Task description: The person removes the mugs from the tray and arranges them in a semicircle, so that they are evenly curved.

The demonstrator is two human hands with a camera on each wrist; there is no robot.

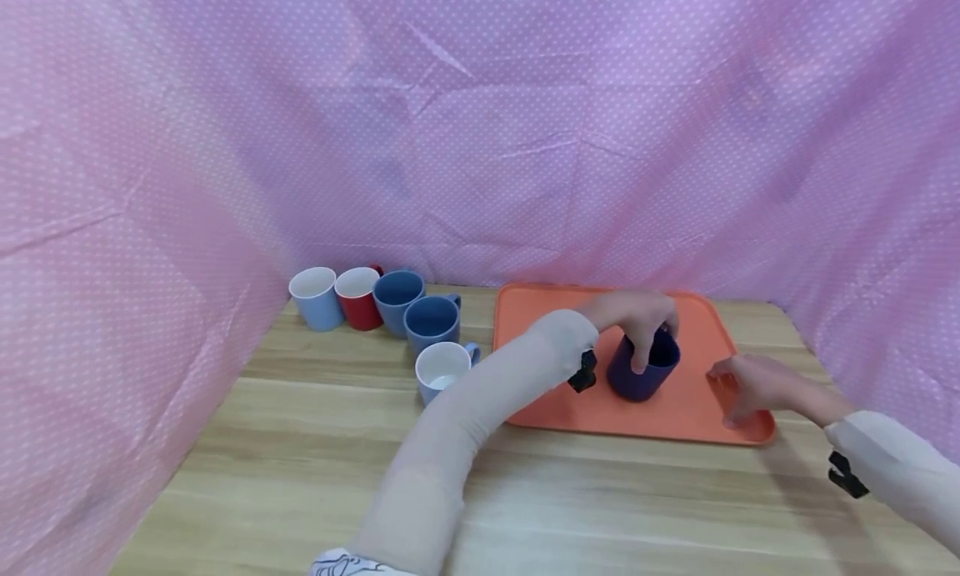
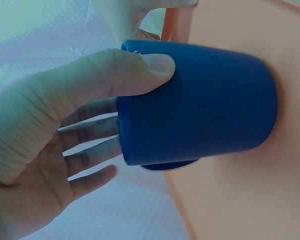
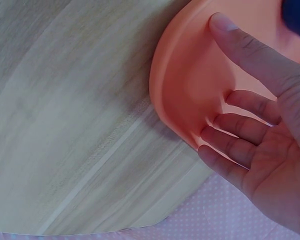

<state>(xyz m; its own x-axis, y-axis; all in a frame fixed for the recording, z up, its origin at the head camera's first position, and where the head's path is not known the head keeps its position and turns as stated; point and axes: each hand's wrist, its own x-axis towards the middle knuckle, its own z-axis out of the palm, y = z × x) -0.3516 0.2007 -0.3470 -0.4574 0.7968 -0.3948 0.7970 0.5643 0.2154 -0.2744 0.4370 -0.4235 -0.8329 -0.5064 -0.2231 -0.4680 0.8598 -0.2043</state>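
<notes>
A dark blue mug (image 1: 633, 380) is over the middle of the orange tray (image 1: 693, 330), its base on or very near the surface. My left hand (image 1: 637, 319) grips it by the rim from above. In the left wrist view the thumb (image 2: 157, 65) lies on the mug's outer wall, while the other fingers pass behind the rim, their tips partly hidden. Part of the handle shows at the mug's lower side there. My right hand (image 1: 761, 384) hovers at the tray's right end, fingers (image 3: 240, 127) loosely bent and holding nothing.
Several mugs form a line left of the tray: a light blue mug (image 1: 318, 303), a red mug (image 1: 362, 305), two darker blue ones, and a pale mug (image 1: 442, 363) partly behind my left sleeve. Pink dotted cloth (image 1: 487, 142) hangs around the wooden table (image 1: 315, 443).
</notes>
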